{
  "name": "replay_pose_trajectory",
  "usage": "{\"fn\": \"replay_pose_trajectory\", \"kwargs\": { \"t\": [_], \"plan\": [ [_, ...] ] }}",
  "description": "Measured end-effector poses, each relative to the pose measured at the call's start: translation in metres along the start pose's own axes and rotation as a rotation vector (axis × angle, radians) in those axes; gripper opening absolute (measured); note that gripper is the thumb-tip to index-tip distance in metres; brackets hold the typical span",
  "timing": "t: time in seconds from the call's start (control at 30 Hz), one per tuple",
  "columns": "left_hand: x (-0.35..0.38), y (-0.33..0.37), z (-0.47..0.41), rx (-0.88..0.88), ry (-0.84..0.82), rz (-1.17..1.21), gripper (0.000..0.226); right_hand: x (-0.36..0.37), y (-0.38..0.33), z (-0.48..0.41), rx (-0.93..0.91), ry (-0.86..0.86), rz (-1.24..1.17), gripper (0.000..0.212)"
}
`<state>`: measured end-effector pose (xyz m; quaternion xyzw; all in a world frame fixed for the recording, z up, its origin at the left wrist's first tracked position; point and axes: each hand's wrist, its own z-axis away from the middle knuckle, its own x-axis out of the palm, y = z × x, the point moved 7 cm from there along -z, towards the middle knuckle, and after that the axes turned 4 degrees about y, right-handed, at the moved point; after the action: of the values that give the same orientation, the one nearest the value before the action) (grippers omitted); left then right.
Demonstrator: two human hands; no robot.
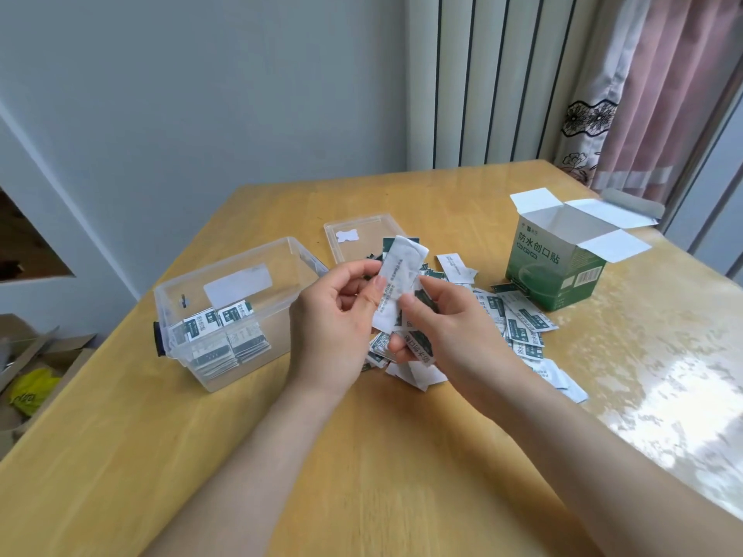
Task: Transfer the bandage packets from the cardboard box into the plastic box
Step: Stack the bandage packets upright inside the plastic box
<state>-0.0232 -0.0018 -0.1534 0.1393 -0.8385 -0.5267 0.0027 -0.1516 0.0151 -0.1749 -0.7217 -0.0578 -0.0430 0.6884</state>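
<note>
A clear plastic box (281, 255) stands left of centre on the table with several bandage packets (219, 335) stacked inside. The green cardboard box (555, 271) stands open at the right. Loose packets (518, 319) lie scattered between the two. My left hand (337, 323) pinches a white bandage packet (398, 275), held upright above the pile. My right hand (446, 327) touches that packet's edge with its thumb and grips a small stack of packets (420, 347) in its fingers.
The plastic box's clear lid (362, 231) lies flat behind the pile. The wooden table (362, 456) has a glossy, sunlit right side. Cardboard cartons and a yellow bag (32, 389) sit on the floor at left. A radiator and curtain stand behind.
</note>
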Motion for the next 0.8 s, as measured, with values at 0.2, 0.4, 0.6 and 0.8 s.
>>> {"fn": "replay_pose_trajectory", "kwargs": {
  "t": [0.2, 0.4, 0.6, 0.8],
  "plan": [
    [-0.002, 0.005, -0.005, 0.015, -0.054, -0.09, 0.043, -0.013, -0.002, -0.006, 0.058, -0.013, 0.023, 0.025],
    [-0.013, 0.024, -0.008, 0.297, -0.027, -0.127, 0.036, -0.031, 0.008, -0.007, 0.377, 0.008, -0.107, 0.023],
    [0.007, 0.017, 0.003, 0.498, -0.133, -0.443, 0.029, -0.014, 0.009, 0.001, 0.399, -0.274, -0.101, 0.03],
    [0.013, 0.021, 0.006, 0.38, -0.355, -0.45, 0.069, -0.011, 0.011, 0.001, 0.358, -0.367, -0.012, 0.024]
  ]
}}
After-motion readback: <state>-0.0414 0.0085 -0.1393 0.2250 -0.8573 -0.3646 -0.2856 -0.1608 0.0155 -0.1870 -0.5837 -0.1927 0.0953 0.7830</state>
